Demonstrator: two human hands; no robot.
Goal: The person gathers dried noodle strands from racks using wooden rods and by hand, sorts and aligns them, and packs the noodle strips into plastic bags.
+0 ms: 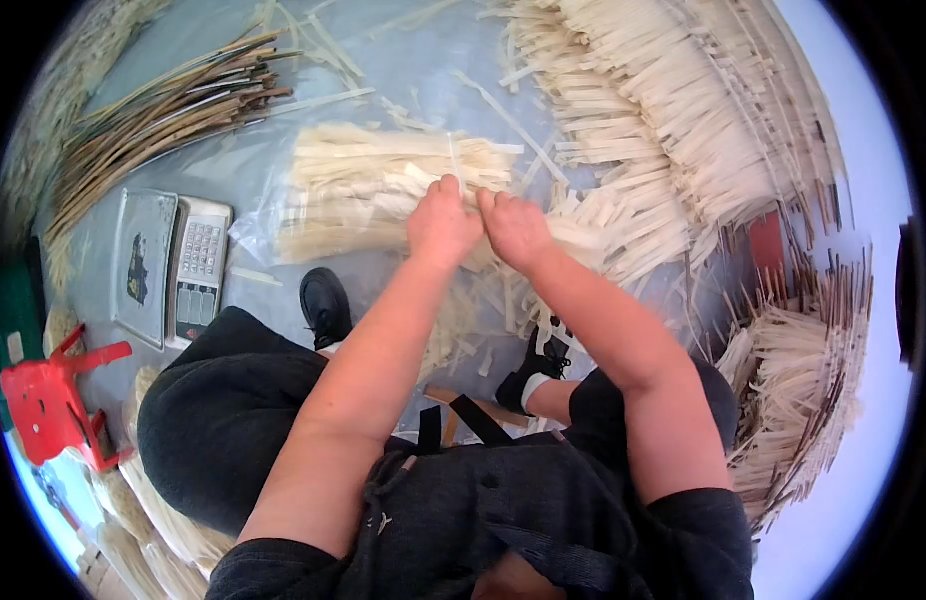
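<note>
The tie spans the bundle on the floor. Left hand and right hand pinch closed, apparently on the tie; whether it is fastened cannot be confirmed.

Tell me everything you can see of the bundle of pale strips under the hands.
The bundle is a long stack of thin, flat, cream strips, woody-looking, laid roughly side by side with uneven ends. It lies flat over the grey floor, with clear plastic showing at its left end. A narrow white tie crosses it nearer the right end, where the left hand and right hand meet; what their fingers pinch is hidden.
</note>
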